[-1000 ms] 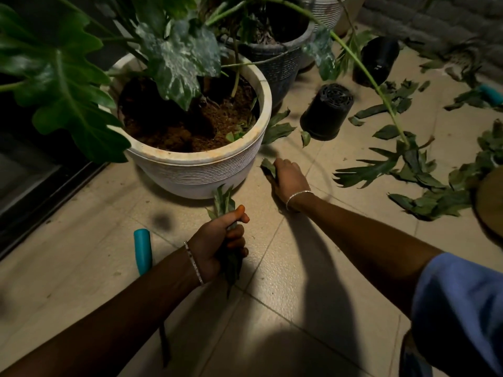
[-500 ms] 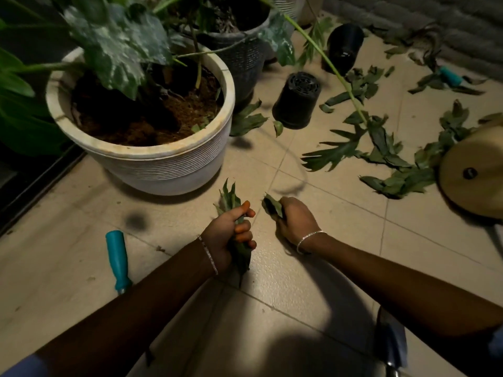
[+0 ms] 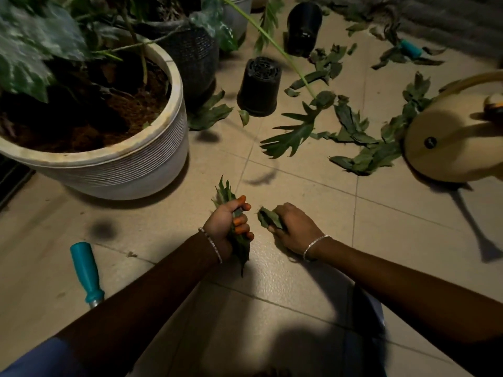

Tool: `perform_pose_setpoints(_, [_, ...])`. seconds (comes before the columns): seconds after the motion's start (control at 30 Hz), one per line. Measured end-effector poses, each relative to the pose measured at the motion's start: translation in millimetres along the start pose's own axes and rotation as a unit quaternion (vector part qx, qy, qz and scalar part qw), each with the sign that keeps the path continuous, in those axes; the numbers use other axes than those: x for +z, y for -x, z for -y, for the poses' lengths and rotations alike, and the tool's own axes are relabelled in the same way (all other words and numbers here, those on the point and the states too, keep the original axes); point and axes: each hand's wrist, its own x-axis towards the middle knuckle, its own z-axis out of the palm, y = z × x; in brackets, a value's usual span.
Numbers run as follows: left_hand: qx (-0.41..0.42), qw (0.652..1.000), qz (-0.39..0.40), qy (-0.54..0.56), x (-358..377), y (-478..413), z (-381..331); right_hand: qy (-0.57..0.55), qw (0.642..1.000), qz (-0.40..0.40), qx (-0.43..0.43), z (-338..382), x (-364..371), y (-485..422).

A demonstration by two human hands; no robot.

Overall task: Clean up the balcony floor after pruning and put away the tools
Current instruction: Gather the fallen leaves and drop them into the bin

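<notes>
Gripping a bunch (image 3: 224,190) of cut leaves in the left hand (image 3: 226,227), fist closed tight round the stems, low over the floor (image 3: 299,191). Pinching one more leaf (image 3: 268,217) in the right hand (image 3: 294,229), just beside the bunch, not touching it.

Probably a hand-over step. Slide the leaf in among the stems, loosen the left fingers only enough to admit it, then close again to keep the bunch from slipping. After that, reach for the litter (image 3: 362,156) lying between the black pot (image 3: 260,87) and the can (image 3: 446,159), well apart from both hands. Gather by stems, not blades, to avoid tearing. Leave the teal tool (image 3: 85,270) near the left forearm for later.

Hard to tell:
- the tool's working end, hidden under the forearm
- a second teal handle (image 3: 411,49) far off, half buried in leaves
- the right fingertips, mostly tucked under the leaf
- a dark shape (image 3: 367,308) by the right forearm, unreadable

No bin or bag in view. Dim all over, blurred toward the edges.
</notes>
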Motion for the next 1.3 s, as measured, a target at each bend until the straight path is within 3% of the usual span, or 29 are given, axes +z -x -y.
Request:
perform_pose_setpoints(0.07, [-0.002,1.000,0.008,0.002,1,-1,1,-0.123,0.989,-0.022,0.074,0,-5,8])
perform_pose_setpoints(0.1, [-0.001,1.000,0.013,0.000,2,-2,0,-0.241,0.960,-0.037,0.137,2,-7,12])
perform_pose_setpoints(0.13, [0.001,1.000,0.017,-0.002,1,-3,0,-0.389,0.896,-0.057,0.205,4,-9,15])
perform_pose_setpoints(0.17, [0.003,1.000,0.022,-0.004,1,-4,0,-0.529,0.806,-0.060,0.260,7,-11,15])
perform_pose_setpoints(0.2, [0.005,1.000,0.024,-0.004,1,-6,0,-0.627,0.719,-0.050,0.296,8,-13,16])
perform_pose_setpoints(0.23, [0.006,1.000,0.027,-0.003,0,-8,0,-0.680,0.665,-0.030,0.307,9,-15,15])
perform_pose_setpoints(0.33, [0.002,1.000,0.022,-0.003,0,-11,-2,-0.739,0.610,0.026,0.285,15,-21,11])
perform_pose_setpoints(0.47, [0.029,0.999,0.007,0.029,-2,-1,-13,-0.813,0.520,0.014,0.262,45,-25,-6])
perform_pose_setpoints(0.67, [0.051,0.987,-0.051,0.146,6,42,-22,-0.826,0.476,0.022,0.301,102,-38,14])
perform_pose_setpoints(0.87, [0.039,0.989,-0.045,0.139,60,104,-40,-0.874,0.384,0.049,0.295,123,-93,56])
perform_pose_setpoints(1.1, [0.022,0.985,-0.011,0.170,168,215,-69,-0.888,0.389,0.014,0.246,165,-227,117])
perform_pose_setpoints(1.3, [0.001,0.985,0.069,0.159,276,356,-117,-0.899,0.383,-0.003,0.212,232,-388,201])
